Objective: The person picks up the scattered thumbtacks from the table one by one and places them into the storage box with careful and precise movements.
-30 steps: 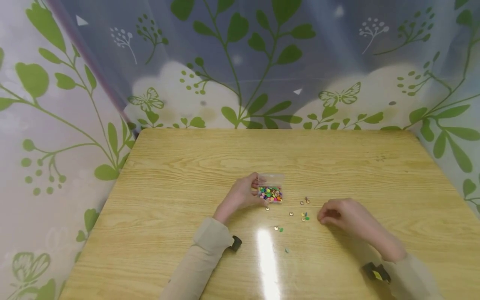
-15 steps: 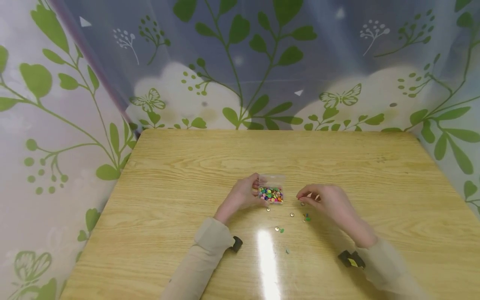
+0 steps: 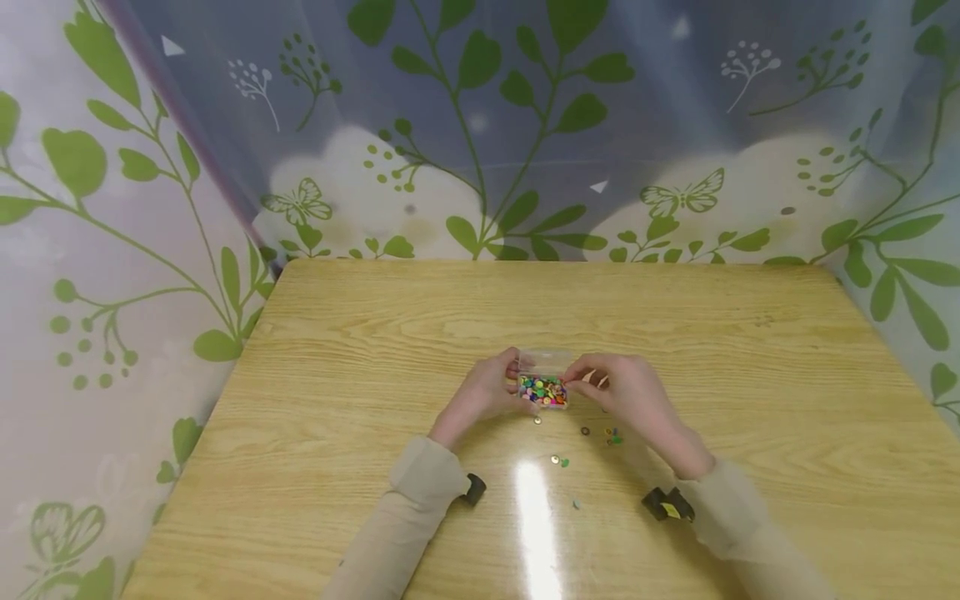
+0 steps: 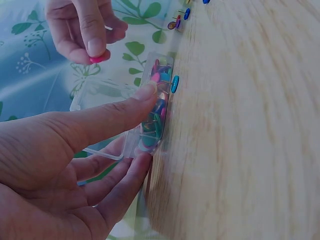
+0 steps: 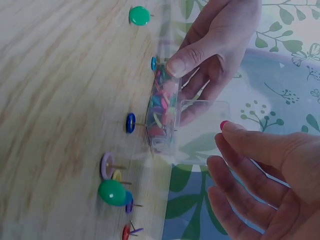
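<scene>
A small clear plastic box (image 3: 543, 403) full of colourful thumbtacks (image 3: 542, 388) stands on the table, its see-through lid (image 5: 202, 125) tipped back. Thumb on the near side and fingers behind, my left hand (image 3: 483, 388) grips the box's left end. Between thumb and fingertip, my right hand (image 3: 637, 398) pinches a red thumbtack (image 5: 225, 124), just above the box's right side. In the left wrist view that red thumbtack (image 4: 100, 58) is apart from the box. The right wrist view shows loose thumbtacks beside the box, including a green one (image 5: 112, 192) and a dark blue one (image 5: 130, 123).
More thumbtacks lie scattered on the wooden table (image 3: 375, 333) in front of the box, among them a green one (image 3: 566, 462) and a pale one (image 3: 576, 504). Some lie with pins pointing up or sideways. A leaf-patterned curtain (image 3: 480, 125) hangs behind the table.
My right hand has moved left from the loose thumbtacks to the box, picking up a red thumbtack on the way. My left hand has stayed on the box.
</scene>
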Available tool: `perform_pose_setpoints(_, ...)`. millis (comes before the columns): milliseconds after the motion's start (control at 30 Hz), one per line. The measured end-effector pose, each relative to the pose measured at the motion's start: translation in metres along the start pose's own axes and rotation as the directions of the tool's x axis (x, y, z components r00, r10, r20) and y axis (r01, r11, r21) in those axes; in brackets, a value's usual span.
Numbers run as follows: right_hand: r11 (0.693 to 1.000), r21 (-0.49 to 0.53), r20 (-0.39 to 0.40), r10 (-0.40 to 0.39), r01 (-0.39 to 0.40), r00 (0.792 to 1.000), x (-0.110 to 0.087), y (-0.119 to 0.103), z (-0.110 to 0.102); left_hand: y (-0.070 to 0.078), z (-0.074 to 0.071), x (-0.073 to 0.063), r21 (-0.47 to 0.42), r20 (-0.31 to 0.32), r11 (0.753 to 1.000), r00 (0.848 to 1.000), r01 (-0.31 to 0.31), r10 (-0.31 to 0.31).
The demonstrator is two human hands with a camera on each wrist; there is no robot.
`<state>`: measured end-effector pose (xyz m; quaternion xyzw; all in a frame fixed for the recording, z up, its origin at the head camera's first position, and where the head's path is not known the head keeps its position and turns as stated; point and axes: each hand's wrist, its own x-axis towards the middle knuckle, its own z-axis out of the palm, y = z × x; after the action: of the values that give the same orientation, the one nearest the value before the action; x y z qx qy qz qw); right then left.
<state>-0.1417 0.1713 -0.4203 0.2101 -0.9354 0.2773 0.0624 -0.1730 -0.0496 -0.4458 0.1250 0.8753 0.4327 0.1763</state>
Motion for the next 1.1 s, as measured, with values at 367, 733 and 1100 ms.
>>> perform_pose_setpoints(367,0.999,-0.028,0.008,0.043,-0.042,0.999,0.0,0.012,-0.012,0.0,0.0,-0.001,0.001,0.005,1.0,1.0,0.008,-0.008)
perform_pose_setpoints(733,0.984,-0.165,0.124,0.084,-0.063,0.989,-0.011,0.034,-0.029,0.001,-0.001,-0.002,0.007,0.003,1.0,1.0,-0.004,0.004)
perform_pose_setpoints(1100,0.986,-0.152,0.21,0.098,-0.066,0.973,-0.01,0.044,-0.02,0.0,0.0,0.0,0.037,0.007,0.999,1.0,0.004,-0.004)
